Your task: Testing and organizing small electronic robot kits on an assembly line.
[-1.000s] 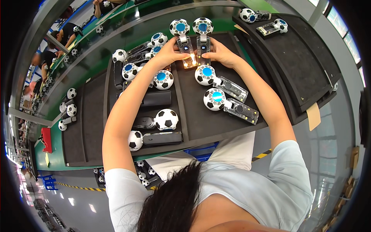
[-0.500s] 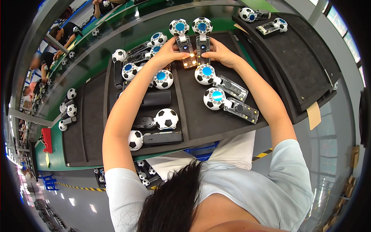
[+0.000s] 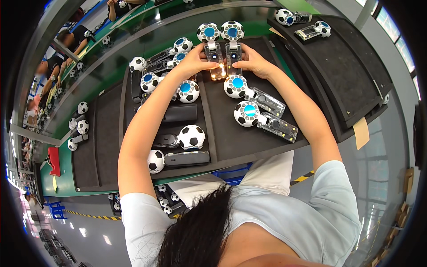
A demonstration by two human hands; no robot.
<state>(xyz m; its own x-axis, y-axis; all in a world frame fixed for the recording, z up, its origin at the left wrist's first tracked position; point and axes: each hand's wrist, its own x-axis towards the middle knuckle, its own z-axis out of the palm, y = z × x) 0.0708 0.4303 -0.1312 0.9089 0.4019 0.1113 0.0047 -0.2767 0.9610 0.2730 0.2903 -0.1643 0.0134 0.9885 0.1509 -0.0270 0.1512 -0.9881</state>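
My left hand (image 3: 195, 62) is closed round the clear body of a soccer-ball-headed device (image 3: 213, 56), its thumb across the front. Bright yellowish lights glow near that body's lower end. Beside it, my right hand (image 3: 255, 62) grips a similar clear-bodied device (image 3: 233, 56), thumb also on the front. Both stand side by side, balls up, with blue discs on the balls and a small lit display on each body. Just below them, another ball-headed device (image 3: 265, 101) lies on the black tray (image 3: 235, 144), and a second one (image 3: 278, 127) lies nearer me.
Several ball-headed devices, some with black bodies (image 3: 187, 158), fill the tray section at left. A stack of black trays (image 3: 351, 66) stands at right, two devices on top. Further left are a red holder (image 3: 54, 161) and co-workers (image 3: 78, 40) along a green bench.
The device in my left hand has shifted slightly right and stands more upright, closer to the other one. My right hand has barely moved. At far left, a co-worker's arm has moved.
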